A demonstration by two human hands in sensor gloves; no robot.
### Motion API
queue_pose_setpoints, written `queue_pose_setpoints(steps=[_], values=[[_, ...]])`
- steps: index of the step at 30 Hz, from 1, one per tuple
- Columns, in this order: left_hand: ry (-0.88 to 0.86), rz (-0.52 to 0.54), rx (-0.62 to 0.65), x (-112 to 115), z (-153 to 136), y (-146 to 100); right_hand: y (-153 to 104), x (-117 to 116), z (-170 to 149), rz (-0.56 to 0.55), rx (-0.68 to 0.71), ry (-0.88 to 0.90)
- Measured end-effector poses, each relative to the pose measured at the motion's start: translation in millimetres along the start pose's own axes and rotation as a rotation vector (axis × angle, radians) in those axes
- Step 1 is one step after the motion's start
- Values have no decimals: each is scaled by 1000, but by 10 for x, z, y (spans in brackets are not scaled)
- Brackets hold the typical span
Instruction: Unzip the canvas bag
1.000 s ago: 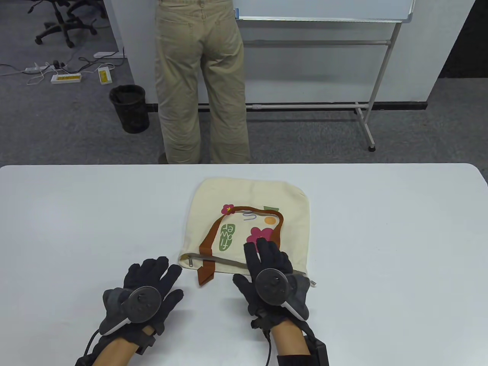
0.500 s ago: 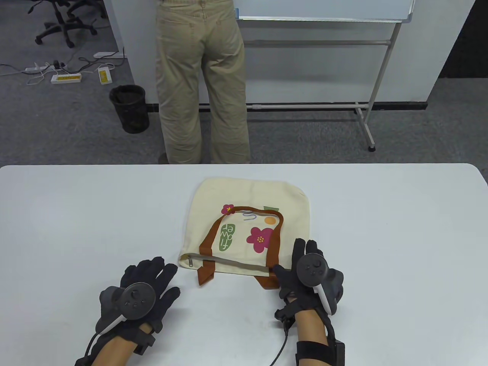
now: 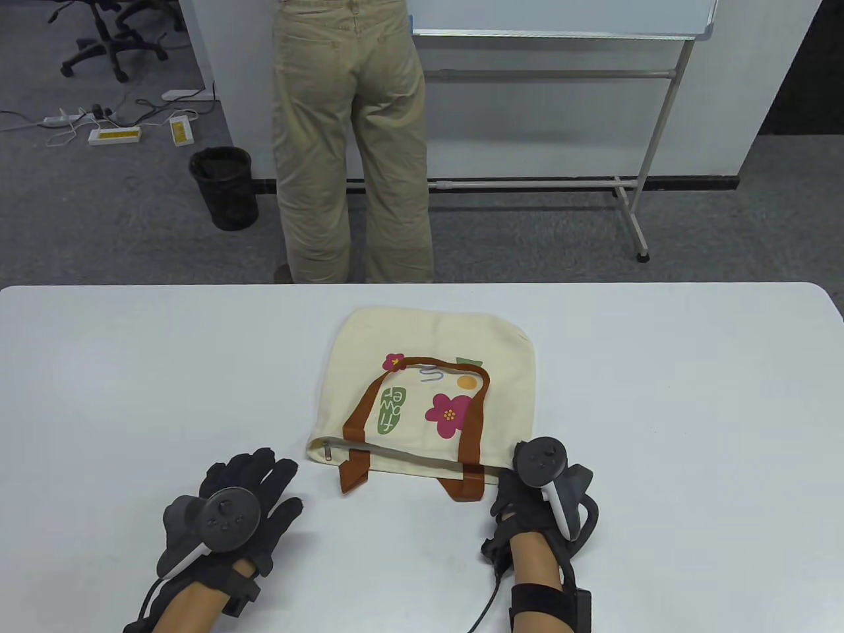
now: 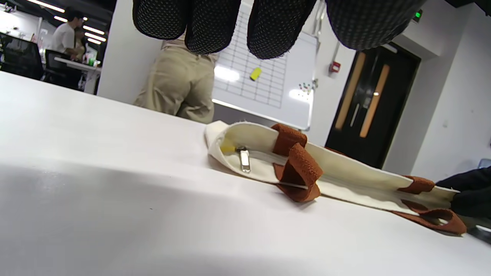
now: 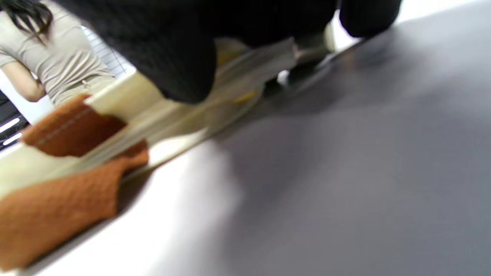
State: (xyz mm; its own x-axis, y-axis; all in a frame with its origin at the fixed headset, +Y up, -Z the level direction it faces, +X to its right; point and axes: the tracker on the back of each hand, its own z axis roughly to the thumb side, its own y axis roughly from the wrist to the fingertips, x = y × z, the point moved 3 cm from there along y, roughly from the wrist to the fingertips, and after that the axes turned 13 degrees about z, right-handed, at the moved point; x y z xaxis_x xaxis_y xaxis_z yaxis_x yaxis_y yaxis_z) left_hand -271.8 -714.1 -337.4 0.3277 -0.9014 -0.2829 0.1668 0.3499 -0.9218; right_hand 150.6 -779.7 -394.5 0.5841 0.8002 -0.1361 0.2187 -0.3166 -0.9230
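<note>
The cream canvas bag point(image 3: 435, 343) with flower prints and brown straps point(image 3: 471, 428) lies flat mid-table, its zipped mouth along the near edge. The metal zipper pull point(image 3: 329, 452) sits at the left end; it also shows in the left wrist view point(image 4: 244, 159). My left hand point(image 3: 254, 478) rests flat on the table, fingers spread, a little left of the pull and apart from the bag. My right hand point(image 3: 521, 491) is curled over the bag's near right corner and grips it; its fingers point(image 4: 466, 191) pinch that end. The right wrist view is blurred.
The white table point(image 3: 659, 395) reaches well beyond the bag on both sides. A person in khaki trousers point(image 3: 349, 132) stands just behind the far edge, facing a whiteboard point(image 3: 560, 20). A black bin point(image 3: 224, 188) stands on the floor.
My right hand left the top of the bag, moved right and back, and curled onto the near right corner. My left hand slid slightly back and left.
</note>
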Motion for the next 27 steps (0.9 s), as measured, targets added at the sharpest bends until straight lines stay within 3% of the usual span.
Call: queue_pose_setpoints(steps=[5,10,13,23,27], values=[[-18,13,-12,-30,-20,3,-35,49,23,-74,15,37],[-25,15,-16,-28,-31,-1,-94,109,9,-155,97,347],[-24,10,-19,-22,-43,-5,-107,129,49,-145,137,374],[-48,17,-27,-18,-39,4,-118,97,189,39,265,761],[-59,26,-30,-17,-46,4,-125,13,284,170,357,933]])
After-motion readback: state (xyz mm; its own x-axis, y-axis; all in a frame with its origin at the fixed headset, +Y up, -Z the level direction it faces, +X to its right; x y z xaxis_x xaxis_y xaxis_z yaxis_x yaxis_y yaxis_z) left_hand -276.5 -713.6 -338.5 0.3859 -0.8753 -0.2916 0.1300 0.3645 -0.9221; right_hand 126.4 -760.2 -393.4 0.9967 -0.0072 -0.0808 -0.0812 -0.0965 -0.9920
